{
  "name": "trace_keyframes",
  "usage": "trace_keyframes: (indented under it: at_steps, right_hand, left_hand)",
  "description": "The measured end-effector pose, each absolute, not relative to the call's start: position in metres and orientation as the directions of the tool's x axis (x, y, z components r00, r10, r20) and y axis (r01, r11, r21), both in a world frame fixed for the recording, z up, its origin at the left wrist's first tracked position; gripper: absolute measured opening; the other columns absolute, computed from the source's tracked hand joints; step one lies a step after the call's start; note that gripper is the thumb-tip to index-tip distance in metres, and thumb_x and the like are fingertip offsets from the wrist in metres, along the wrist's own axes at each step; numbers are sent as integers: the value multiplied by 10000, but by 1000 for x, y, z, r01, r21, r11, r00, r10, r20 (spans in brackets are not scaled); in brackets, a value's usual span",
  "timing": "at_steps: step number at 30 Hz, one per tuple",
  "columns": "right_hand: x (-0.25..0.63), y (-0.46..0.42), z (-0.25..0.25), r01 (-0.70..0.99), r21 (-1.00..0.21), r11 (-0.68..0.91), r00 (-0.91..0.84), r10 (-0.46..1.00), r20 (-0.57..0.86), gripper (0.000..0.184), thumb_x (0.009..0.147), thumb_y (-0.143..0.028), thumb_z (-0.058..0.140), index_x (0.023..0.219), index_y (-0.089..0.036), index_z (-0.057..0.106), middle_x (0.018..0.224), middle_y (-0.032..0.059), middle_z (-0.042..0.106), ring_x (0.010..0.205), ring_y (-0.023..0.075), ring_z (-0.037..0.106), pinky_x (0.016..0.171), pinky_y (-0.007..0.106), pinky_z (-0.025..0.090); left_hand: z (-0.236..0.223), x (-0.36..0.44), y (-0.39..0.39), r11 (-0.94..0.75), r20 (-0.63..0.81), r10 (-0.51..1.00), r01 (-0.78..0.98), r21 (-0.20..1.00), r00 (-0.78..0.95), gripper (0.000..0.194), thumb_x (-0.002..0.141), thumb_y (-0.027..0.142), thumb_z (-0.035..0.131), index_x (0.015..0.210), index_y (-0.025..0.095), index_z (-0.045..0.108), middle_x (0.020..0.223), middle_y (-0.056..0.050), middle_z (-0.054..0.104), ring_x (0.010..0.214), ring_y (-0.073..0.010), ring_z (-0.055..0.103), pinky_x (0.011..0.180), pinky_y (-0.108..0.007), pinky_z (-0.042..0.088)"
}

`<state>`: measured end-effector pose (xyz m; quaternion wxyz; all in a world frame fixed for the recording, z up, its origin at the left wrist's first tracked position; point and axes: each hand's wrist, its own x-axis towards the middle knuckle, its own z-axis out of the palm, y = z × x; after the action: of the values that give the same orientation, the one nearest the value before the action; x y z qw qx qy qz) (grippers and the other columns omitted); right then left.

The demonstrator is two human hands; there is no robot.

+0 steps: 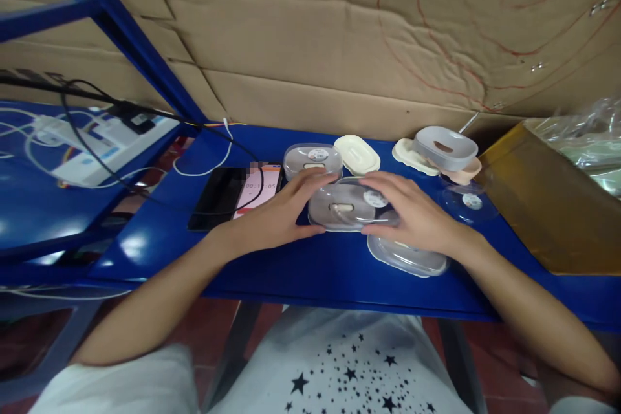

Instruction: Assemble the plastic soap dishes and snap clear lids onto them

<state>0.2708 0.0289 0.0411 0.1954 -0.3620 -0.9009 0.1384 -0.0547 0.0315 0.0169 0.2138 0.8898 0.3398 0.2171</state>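
Observation:
Both my hands grip a grey oval soap dish [334, 209] with a clear lid and a round white label, above the blue table. Fingers and thumb of my left hand [286, 207] close round its left end. At its right end, my right hand [407, 210] holds the lid and rim the same way. Just behind it stands another lidded soap dish [301, 156], partly hidden by my left hand. A clear lid or lidded dish [410, 257] lies under my right hand, partly covered. A cream oval tray [358, 155] rests behind.
At the back right a grey soap dish [445, 147] sits on cream and peach trays, with a clear lid [468, 202] in front. A phone [257, 191] showing a timer and a black cable lie left. A yellow-brown box [548, 207] stands right; cardboard [291, 32] lines the back.

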Motion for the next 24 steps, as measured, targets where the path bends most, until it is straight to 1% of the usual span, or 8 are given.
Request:
trace_keyframes:
  at_steps: [3,7,12,15,18,21,24]
  right_hand:
    - [248,37,35,559,-378,738,-725,657,210,755,972,-595,760,1623,-338,474,1612,137,588,1508,398,540,1201,649,485]
    - [234,47,32,527,-366,767,-759,618,202,740,979,-567,759,1618,-303,494,1624,158,569,1498,399,545,1190,634,490]
    - [240,45,41,540,-354,764,-773,616,151,776,964,-543,776,1639,-306,475,1699,169,489,1528,429,510,1206,670,453]
    - [250,45,49,564,-352,747,-768,631,110,772,958,-512,778,1633,-276,486,1729,180,449,1541,437,491,1221,681,432]
    - [258,50,54,555,-381,739,-773,628,92,778,962,-506,773,1646,-303,464,1696,147,509,1525,409,522,1218,651,452]
    - [260,57,53,537,-406,740,-774,623,112,763,969,-511,767,1645,-356,451,1649,99,572,1493,371,566,1211,617,476]
    - [259,65,48,542,-408,735,-759,636,138,723,987,-516,745,1632,-332,474,1647,107,574,1497,362,565,1220,604,472]
  left_hand:
    - [18,-55,33,-658,246,717,517,548,652,1006,953,491,840,1735,382,216,1767,-140,350,1608,-379,418,1285,-608,460]
    - [23,-55,31,-641,221,729,533,552,648,927,985,525,800,1724,361,265,1750,-130,398,1610,-358,427,1313,-574,422]
    - [23,-50,29,-647,215,734,565,513,644,879,996,542,782,1705,310,317,1720,-137,467,1567,-359,490,1293,-571,430]
    - [21,-49,29,-650,224,740,590,479,634,831,1003,534,766,1683,287,356,1683,-145,519,1533,-358,530,1269,-567,443]
    - [20,-48,30,-653,242,746,610,448,620,814,987,508,771,1662,280,378,1655,-141,548,1511,-361,546,1260,-568,437]
    - [23,-50,31,-674,286,736,623,397,614,770,958,426,775,1621,273,414,1608,-128,590,1473,-363,570,1276,-588,392]
    - [27,-51,33,-670,301,742,642,374,599,757,918,380,780,1583,257,442,1580,-129,611,1449,-374,584,1273,-599,376]
